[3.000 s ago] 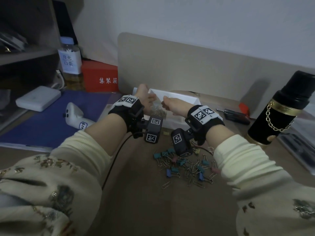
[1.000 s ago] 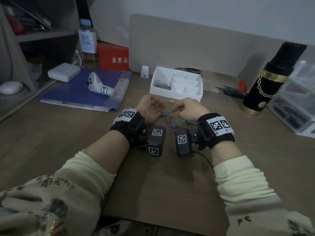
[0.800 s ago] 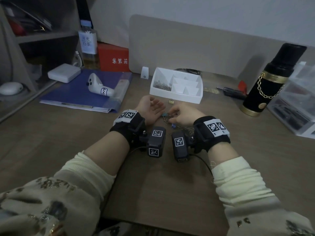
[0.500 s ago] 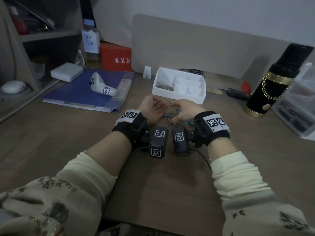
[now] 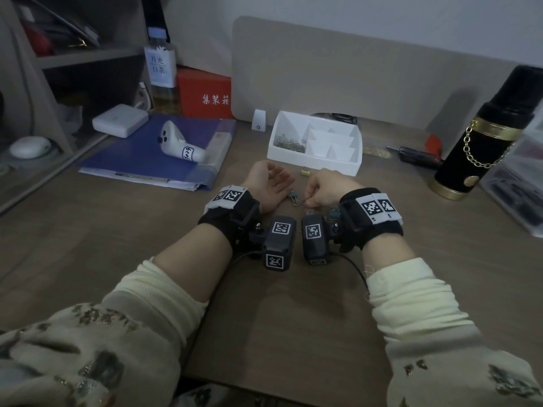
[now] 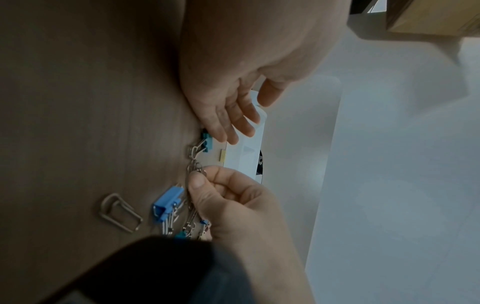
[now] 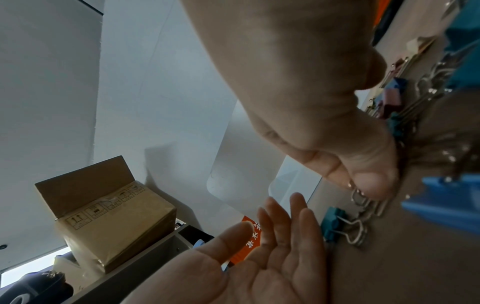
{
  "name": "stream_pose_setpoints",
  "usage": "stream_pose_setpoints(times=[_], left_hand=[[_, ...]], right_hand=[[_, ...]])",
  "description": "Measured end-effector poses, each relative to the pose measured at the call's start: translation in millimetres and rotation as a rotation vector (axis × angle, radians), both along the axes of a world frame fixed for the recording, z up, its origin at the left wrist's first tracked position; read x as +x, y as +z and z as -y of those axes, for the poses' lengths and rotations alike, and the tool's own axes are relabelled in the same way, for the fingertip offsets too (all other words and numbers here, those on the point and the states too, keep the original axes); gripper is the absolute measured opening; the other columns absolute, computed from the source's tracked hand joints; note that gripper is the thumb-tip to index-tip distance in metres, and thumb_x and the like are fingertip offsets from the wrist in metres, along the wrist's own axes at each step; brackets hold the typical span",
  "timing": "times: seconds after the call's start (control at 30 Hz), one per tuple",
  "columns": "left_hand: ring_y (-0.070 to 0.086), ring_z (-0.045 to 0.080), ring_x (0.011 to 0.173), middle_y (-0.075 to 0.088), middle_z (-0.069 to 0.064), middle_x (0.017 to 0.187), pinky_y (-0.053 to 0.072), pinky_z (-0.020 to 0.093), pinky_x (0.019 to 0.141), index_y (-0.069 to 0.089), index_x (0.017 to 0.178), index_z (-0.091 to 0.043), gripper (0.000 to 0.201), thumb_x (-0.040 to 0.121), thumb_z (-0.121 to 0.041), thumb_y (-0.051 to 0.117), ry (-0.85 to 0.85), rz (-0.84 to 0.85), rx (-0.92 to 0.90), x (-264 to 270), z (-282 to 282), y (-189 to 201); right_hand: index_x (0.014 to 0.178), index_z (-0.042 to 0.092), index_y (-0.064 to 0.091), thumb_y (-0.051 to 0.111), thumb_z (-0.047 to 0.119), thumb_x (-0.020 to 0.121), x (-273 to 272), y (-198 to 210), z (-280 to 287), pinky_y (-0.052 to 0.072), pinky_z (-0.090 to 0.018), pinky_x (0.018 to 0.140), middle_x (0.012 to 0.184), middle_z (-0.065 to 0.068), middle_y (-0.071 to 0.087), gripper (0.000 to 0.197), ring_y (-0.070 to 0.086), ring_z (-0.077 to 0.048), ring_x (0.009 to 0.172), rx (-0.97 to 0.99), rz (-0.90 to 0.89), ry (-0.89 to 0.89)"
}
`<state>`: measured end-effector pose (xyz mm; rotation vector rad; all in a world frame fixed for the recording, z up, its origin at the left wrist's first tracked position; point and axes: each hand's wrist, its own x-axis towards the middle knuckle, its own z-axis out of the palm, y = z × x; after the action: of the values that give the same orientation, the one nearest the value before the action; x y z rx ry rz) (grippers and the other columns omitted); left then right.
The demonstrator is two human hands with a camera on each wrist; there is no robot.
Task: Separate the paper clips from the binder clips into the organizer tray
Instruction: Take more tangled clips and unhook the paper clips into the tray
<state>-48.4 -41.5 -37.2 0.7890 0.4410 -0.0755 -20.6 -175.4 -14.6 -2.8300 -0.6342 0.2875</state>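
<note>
The right hand (image 5: pixel 324 188) is pinching paper clips (image 6: pixel 193 170) off the pile, thumb and forefinger closed on the wire, having come back from the organizer tray (image 5: pixel 311 161) a moment ago. Just left of it, the left hand (image 5: pixel 269 183) is lying palm-up, fingers relaxed, holding nothing. A teal binder clip (image 5: pixel 293 197) is sitting between them. The tray is standing just beyond on the bench (image 5: pixel 147 245), clips already filling its left compartment, open room lying between.

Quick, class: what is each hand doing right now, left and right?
Left hand: open, palm up on the desk, holding nothing.
Right hand: pinching paper clips from the pile.
</note>
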Motion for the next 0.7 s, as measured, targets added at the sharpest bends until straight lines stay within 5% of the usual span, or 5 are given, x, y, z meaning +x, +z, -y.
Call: stream_pose_setpoints(times=[0.1,0.33,0.43,0.57,0.7], left_hand=[[0.057,0.02,0.078,0.055,0.004,0.077,0.041,0.031,0.089,0.048,0.072,-0.011,0.027,0.095,-0.016,0.035,0.001,0.0,-0.001,0,0,0],[0.058,0.02,0.079,0.055,0.004,0.077,0.041,0.031,0.089,0.049,0.073,-0.011,0.027,0.095,-0.019,0.036,0.015,0.002,0.006,1,0,0],[0.058,0.02,0.078,0.055,0.004,0.076,0.042,0.03,0.086,0.05,0.073,-0.011,0.027,0.095,-0.02,0.037,0.021,0.001,0.004,3,-1,-1],[0.058,0.019,0.075,0.056,0.005,0.075,0.044,0.027,0.075,0.053,0.072,-0.01,0.03,0.095,-0.02,0.036,0.026,0.019,-0.009,3,2,1],[0.057,0.021,0.075,0.061,0.011,0.079,0.046,0.028,0.075,0.057,0.08,-0.003,0.036,0.098,-0.021,0.031,0.001,0.036,-0.092,0,12,5]], right_hand=[[0.093,0.009,0.069,0.064,0.014,0.087,-2,-1,-1,0.039,-0.019,0.055,0.083,-0.002,0.062,0.01,0.055,-0.015,0.08,-0.066,0.023,0.029],[0.084,0.012,0.065,0.055,0.013,0.09,-5,-2,-1,0.039,-0.026,0.072,0.084,-0.003,0.06,0.011,0.055,-0.018,0.083,-0.101,0.052,0.031],[0.097,0.007,0.066,0.053,0.015,0.093,-8,4,0,0.037,-0.025,0.073,0.09,-0.003,0.058,0.015,0.052,-0.017,0.085,-0.075,0.068,0.018],[0.097,0.011,0.062,0.054,0.018,0.093,-6,13,-1,0.047,-0.03,0.078,0.101,-0.005,0.062,0.011,0.058,-0.021,0.09,0.096,0.126,-0.022],[0.097,0.012,0.065,0.058,0.017,0.091,-12,19,-13,0.045,-0.025,0.071,0.09,-0.001,0.059,0.01,0.055,-0.015,0.084,0.39,0.229,0.011]])
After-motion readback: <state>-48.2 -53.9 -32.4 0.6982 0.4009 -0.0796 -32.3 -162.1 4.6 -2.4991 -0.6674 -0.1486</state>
